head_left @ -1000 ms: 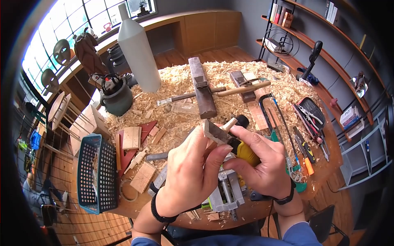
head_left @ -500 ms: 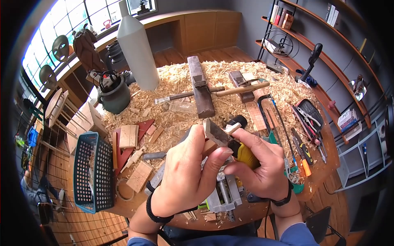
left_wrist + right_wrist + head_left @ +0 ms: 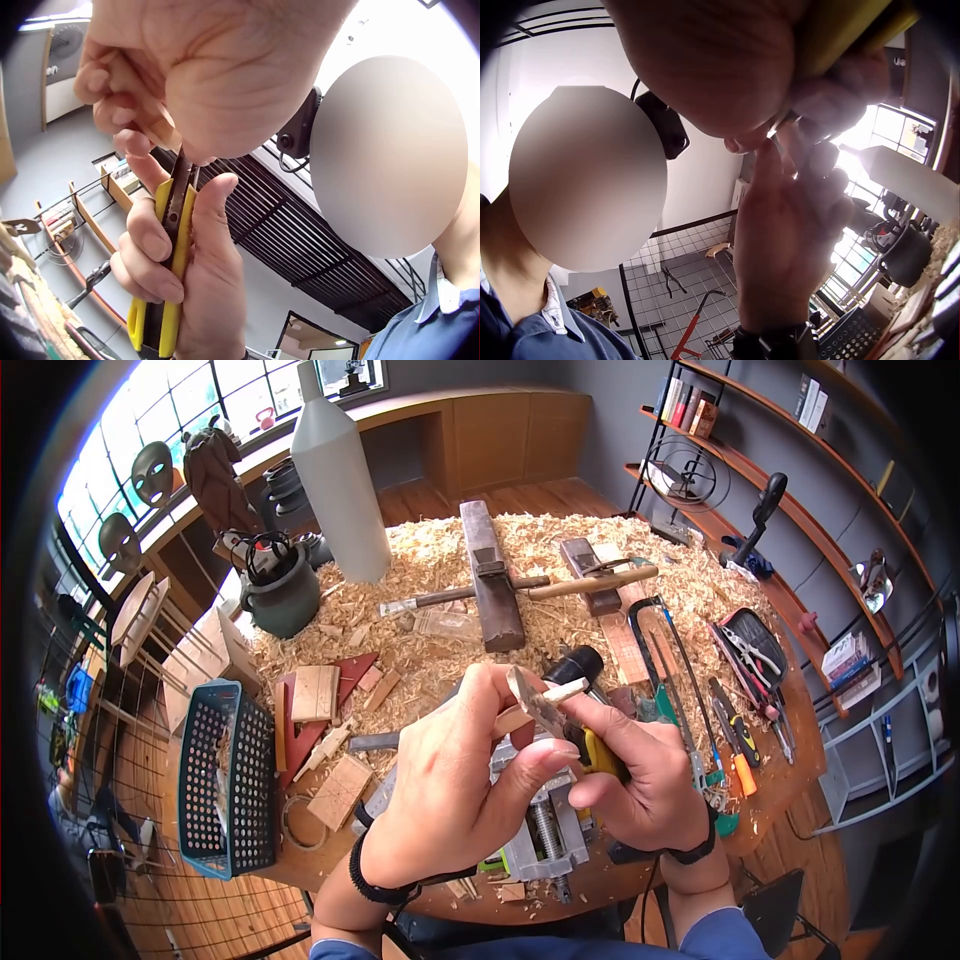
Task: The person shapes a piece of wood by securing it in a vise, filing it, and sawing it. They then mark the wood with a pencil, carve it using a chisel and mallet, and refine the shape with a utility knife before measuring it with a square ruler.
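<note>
In the head view my left hand (image 3: pixel 440 775) pinches a small piece of light wood (image 3: pixel 512 721) between thumb and fingers. A yellow utility knife (image 3: pixel 178 255) lies in my right hand (image 3: pixel 645 765), gripped round its handle by curled fingers. Its broad blade (image 3: pixel 540 710) crosses the wood, which sticks out past it towards the right fingers. In the left wrist view the knife points up at the left hand's fingertips. The right wrist view shows both hands close together, with the wood mostly hidden behind the fingers. Below them stands a metal vise (image 3: pixel 548 830).
Wood shavings (image 3: pixel 400 650) cover much of the table. Two hand planes (image 3: pixel 495 590) (image 3: pixel 590 575) and a hammer (image 3: pixel 450 595) lie beyond the hands. A teal basket (image 3: pixel 228 780) and wood blocks (image 3: pixel 342 790) are left; a hacksaw (image 3: pixel 660 660) and a tool pouch (image 3: pixel 750 650) are right.
The knife blade has turned to show more of its edge and its tip has dropped slightly. My right thumb has shifted, and more of the wood shows beyond the blade.
</note>
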The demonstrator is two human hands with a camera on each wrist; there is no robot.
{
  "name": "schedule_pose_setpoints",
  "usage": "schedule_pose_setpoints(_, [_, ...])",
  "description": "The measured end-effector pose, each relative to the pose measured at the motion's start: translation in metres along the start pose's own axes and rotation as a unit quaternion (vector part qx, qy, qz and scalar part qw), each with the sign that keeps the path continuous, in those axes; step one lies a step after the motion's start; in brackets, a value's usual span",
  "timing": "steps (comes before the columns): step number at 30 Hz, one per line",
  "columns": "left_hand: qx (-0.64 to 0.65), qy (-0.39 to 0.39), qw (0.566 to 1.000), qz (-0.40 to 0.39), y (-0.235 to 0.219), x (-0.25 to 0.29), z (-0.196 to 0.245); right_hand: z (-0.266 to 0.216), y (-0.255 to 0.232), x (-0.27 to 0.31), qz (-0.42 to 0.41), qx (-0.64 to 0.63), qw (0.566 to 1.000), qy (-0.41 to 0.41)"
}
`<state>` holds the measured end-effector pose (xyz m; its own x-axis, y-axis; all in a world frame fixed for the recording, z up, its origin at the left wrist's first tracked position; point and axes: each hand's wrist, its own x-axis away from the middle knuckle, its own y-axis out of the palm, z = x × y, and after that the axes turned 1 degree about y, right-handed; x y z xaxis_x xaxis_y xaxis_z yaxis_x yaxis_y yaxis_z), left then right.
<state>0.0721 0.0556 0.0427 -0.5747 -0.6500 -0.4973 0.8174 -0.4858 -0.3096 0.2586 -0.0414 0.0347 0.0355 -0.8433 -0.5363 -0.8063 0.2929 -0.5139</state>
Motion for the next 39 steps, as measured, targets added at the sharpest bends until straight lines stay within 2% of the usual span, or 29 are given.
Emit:
schedule_pose_setpoints(2, [-0.003, 0.003, 1.0, 0.006, 0.001, 0.001, -0.003, 0.0, 0.0, 0.0, -0.016, -0.012, 1.0, 0.017])
schedule_pose_setpoints(5, [-0.054, 0.047, 0.997, 0.025, 0.0, 0.0, -0.005, 0.001, 0.002, -0.002, 0.003, -0.011, 1.0, -0.006])
schedule_pose_setpoints(8, [-0.077, 0.075, 0.994, 0.036, 0.0, 0.0, -0.004, 0.0, 0.001, -0.003, -0.026, -0.024, 0.999, 0.021])
schedule_pose_setpoints(11, [-0.09, 0.081, 0.991, 0.048, 0.0, 0.0, -0.003, 0.007, 0.005, -0.005, -0.006, -0.006, 1.0, -0.007])
schedule_pose_setpoints(14, [-0.08, 0.07, 0.994, 0.038, 0.001, 0.0, -0.005, 0.01, 0.007, -0.008, 0.011, 0.022, 1.0, -0.016])
schedule_pose_setpoints(17, [-0.046, 0.053, 0.997, 0.032, 0.003, 0.001, -0.009, 0.01, 0.007, -0.012, 0.043, 0.113, 0.99, -0.072])
schedule_pose_setpoints(19, [0.03, 0.033, 0.998, 0.035, 0.006, 0.001, -0.01, 0.009, 0.006, -0.013, 0.054, 0.166, 0.982, -0.077])
schedule_pose_setpoints(20, [0.03, 0.033, 0.998, 0.035, 0.006, 0.0, -0.009, 0.009, 0.005, -0.012, 0.054, 0.166, 0.982, -0.076])
schedule_pose_setpoints(22, [0.05, 0.007, 0.999, -0.002, 0.004, -0.001, -0.007, 0.009, 0.003, -0.008, 0.017, 0.067, 0.997, -0.031])
schedule_pose_setpoints(26, [0.032, 0.024, 0.999, 0.006, 0.003, 0.001, -0.011, 0.009, 0.005, -0.006, 0.012, 0.02, 1.0, -0.019])
schedule_pose_setpoints(29, [-0.008, 0.007, 1.0, -0.022, -0.001, 0.0, -0.007, 0.011, 0.006, -0.006, 0.003, 0.002, 1.0, -0.02])
schedule_pose_setpoints(31, [-0.059, 0.06, 0.996, 0.018, 0.003, -0.001, -0.007, 0.016, 0.009, -0.007, 0.035, 0.067, 0.996, -0.036])
schedule_pose_setpoints(35, [-0.081, 0.051, 0.995, 0.013, 0.003, -0.001, -0.008, 0.011, 0.008, -0.012, 0.059, 0.161, 0.983, -0.06])
schedule_pose_setpoints(37, [0.009, 0.042, 0.998, 0.035, 0.009, 0.001, -0.017, 0.01, 0.007, -0.013, 0.084, 0.238, 0.964, -0.085])
schedule_pose_setpoints(39, [0.018, 0.029, 0.999, 0.028, 0.005, -0.002, -0.016, 0.011, 0.006, -0.011, 0.14, 0.193, 0.969, -0.067])
